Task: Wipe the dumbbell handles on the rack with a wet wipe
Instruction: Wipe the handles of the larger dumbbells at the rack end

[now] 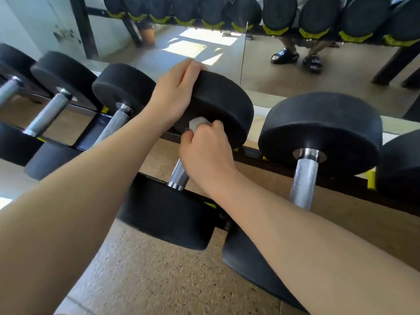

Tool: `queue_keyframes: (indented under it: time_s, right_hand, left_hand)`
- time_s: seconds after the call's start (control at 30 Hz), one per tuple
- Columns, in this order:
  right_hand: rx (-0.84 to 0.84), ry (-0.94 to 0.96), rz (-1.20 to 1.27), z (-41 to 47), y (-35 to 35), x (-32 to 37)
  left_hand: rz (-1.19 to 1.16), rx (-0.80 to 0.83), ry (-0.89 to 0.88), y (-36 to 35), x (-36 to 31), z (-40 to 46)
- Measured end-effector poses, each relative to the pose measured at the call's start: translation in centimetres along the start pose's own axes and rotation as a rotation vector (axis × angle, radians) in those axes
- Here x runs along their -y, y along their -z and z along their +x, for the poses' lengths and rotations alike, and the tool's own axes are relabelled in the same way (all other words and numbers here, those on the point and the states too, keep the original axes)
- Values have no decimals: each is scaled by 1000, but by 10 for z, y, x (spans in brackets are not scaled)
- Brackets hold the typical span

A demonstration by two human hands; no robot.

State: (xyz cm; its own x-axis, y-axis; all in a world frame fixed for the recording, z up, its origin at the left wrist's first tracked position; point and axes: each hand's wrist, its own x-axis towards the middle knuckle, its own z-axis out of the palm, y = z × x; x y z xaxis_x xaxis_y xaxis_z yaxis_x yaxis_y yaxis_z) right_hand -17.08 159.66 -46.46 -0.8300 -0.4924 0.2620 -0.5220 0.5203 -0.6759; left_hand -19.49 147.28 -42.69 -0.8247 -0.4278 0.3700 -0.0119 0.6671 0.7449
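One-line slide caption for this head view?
Right hand wraps a white wet wipe around a racked dumbbell's knurled handle while the left hand steadies its far weight head.

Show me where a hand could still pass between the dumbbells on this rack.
Open gap: between the held dumbbell and the next dumbbell to its right, floor visible below. Crowded: at the handle, where the right hand grips the wipe and the left hand rests on the weight head.
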Motion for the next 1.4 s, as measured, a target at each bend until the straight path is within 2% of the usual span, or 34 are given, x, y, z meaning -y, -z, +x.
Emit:
queue_keyframes:
  time_s: [0.3,0.4,0.57,0.67,0.77,0.87,1.0,1.13,1.2,1.27,1.33,1.4]
  right_hand:
    - [74,-138,171,1,11,1]
    - [112,-246,264,7,12,-4]
    - [72,-458,449,13,14,-8]
    - [25,-605,602,15,9,-11]
    - [-26,-762,907,19,9,-13]
    - [9,-777,1121,13,13,-10]
    - [26,-772,1257,11,8,-5]
    - [19,-705,1062,11,5,0]
    - [1,-605,759,9,2,0]
    - [27,-451,373,2,1,-1]
    - [45,-248,119,-5,3,0]
    - [-34,10,-92,-8,4,0]
  left_hand:
    - [26,16,13,4,-4,0]
    - [-5,34,-29,9,1,-2]
    - [-100,74,-31,18,27,-1]
    - [-242,153,38,17,56,-8]
    - [-352,187,71,13,86,-16]
    - [-444,261,101,9,103,-24]
    - [-521,295,144,9,111,-28]
    - [-524,286,138,9,110,-26]
    - [-522,294,147,10,108,-27]
    - [-539,300,158,11,105,-29]
    - [-553,295,167,11,104,-29]
    - [-560,302,173,12,104,-29]
